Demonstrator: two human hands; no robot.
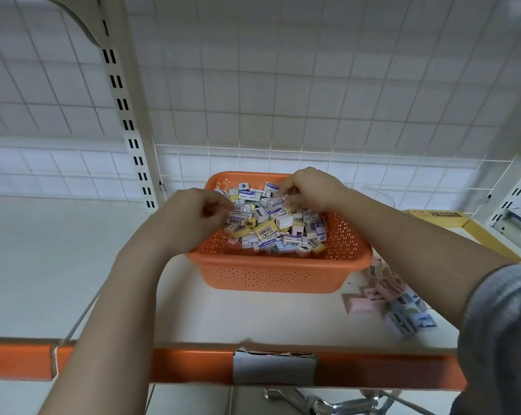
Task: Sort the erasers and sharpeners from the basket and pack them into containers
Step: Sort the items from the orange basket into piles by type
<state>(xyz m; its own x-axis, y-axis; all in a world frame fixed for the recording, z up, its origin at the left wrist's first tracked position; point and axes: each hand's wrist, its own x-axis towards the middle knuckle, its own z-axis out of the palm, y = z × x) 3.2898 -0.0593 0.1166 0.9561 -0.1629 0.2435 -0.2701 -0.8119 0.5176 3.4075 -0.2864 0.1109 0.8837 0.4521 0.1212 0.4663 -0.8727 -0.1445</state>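
Left hand: my left hand (193, 211) had its fingers curled at the near-left edge of the heap; whether it gripped a piece I couldn't tell.
Right hand: my right hand (308, 188) reached in at the far side, fingers bent among the pieces, grip unclear.
Basket: the orange perforated plastic basket (271, 274) sat under both my hands, full of small wrapped erasers (265, 229).
Sorted pile: pink and white boxed erasers (394, 301) lay under my right forearm.

I see the basket (278, 272) standing mid-shelf (73, 265), erasers (271, 223) heaped in it. A loose pile (400, 304) lies right of it; a flat box (442, 218) sits far right.
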